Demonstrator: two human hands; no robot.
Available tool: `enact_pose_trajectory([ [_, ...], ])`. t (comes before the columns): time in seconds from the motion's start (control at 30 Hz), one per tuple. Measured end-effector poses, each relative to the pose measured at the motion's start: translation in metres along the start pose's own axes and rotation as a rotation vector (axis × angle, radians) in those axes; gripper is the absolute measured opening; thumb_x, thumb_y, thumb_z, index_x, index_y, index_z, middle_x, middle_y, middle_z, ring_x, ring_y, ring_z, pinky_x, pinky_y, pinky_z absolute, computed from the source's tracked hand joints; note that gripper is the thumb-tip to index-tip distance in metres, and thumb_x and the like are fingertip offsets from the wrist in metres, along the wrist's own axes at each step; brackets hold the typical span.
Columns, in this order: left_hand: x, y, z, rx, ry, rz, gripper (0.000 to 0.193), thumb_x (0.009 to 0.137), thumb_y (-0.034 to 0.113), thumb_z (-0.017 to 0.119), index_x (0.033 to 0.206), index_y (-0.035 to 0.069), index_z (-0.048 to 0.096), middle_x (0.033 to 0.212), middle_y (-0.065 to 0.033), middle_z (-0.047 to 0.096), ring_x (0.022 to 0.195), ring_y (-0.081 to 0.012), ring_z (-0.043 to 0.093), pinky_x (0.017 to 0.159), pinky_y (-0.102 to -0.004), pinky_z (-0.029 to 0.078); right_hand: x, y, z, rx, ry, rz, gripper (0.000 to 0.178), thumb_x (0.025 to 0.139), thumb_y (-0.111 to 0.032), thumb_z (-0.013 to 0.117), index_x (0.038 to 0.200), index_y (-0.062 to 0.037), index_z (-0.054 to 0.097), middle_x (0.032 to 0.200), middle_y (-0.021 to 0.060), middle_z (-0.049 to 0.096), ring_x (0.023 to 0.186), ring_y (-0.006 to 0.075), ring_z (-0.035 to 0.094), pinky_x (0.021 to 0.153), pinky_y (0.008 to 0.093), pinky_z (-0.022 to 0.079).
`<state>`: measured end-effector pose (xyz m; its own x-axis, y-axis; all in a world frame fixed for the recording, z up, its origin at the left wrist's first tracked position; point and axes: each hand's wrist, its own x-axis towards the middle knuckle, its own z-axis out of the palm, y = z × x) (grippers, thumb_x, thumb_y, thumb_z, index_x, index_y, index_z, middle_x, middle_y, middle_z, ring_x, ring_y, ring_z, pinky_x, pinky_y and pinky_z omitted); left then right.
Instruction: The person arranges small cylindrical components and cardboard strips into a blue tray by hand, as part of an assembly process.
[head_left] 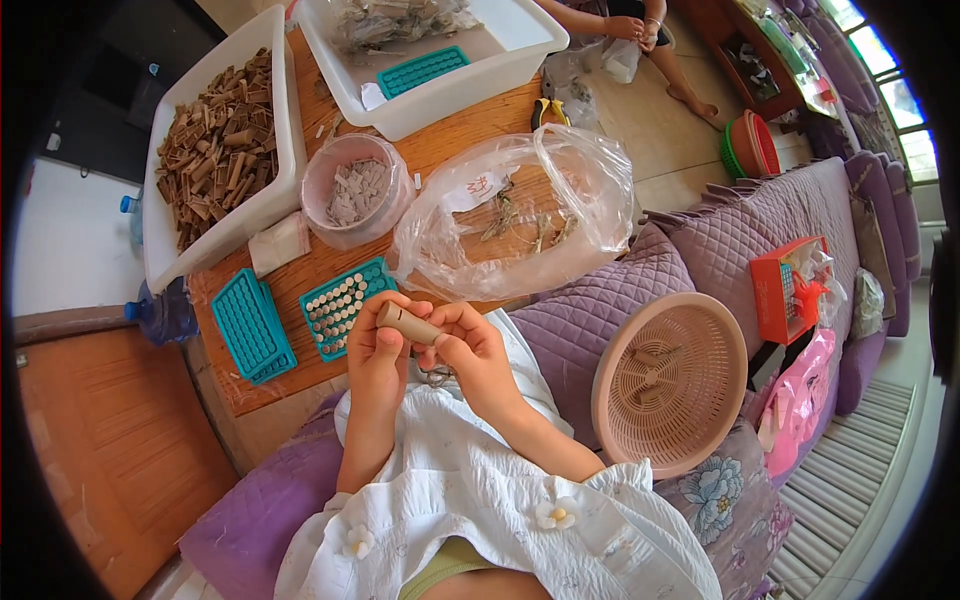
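Between both hands, over my lap, is a short tan paper tube point(406, 323), tilted with its closed-looking round end toward the upper left. My left hand point(378, 352) grips it near that end, thumb in front and fingers behind. My right hand point(468, 355) pinches its lower right end, partly covering it. A small dark slit or mark shows on the tube's side. Just beyond my left hand lies a teal tray point(377, 271) with rows of small pale round pieces point(340, 313). Some greyish stringy material point(435, 377) sits below my hands, too small to name.
On the wooden table point(440, 122) are stacked teal trays point(250, 325), a white bin point(290, 130) of brown tubes, a tub point(310, 200) of pale strips, a clear bag point(420, 235) and another white bin point(400, 120). A basket point(610, 395) rests right; another person's hands point(640, 35) work beyond.
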<state>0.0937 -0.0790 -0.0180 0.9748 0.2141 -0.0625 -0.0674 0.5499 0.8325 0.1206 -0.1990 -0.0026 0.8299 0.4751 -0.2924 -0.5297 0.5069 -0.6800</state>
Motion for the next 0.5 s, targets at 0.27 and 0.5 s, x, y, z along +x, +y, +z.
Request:
enact_pose_trajectory([
  [0.27,0.008,-0.001,-0.004,-0.094,-0.007,-0.045,0.045,0.082,0.035,0.061,0.108,0.001,0.048,0.1,-0.0108,0.059,0.081,-0.0163,0.058,0.068,-0.0271,0.047,0.006,-0.005,-0.003,-0.221,-0.024,-0.069,0.014,0.084,-0.006,0.048,0.096,-0.0004,0.052,0.084,0.0052,0.058,0.074,0.0119,0.054,0.07,0.0267,0.043],
  [0.5,0.021,0.005,-0.013,-0.115,0.11,0.023,0.045,0.082,0.033,0.061,0.11,0.002,0.047,0.103,-0.011,0.058,0.093,-0.023,0.058,0.085,-0.0364,0.046,0.035,-0.051,-0.061,-1.361,0.413,-0.674,0.028,0.078,0.006,0.048,0.105,-0.0002,0.053,0.098,0.0195,0.058,0.089,0.035,0.057,0.073,0.0377,0.046],
])
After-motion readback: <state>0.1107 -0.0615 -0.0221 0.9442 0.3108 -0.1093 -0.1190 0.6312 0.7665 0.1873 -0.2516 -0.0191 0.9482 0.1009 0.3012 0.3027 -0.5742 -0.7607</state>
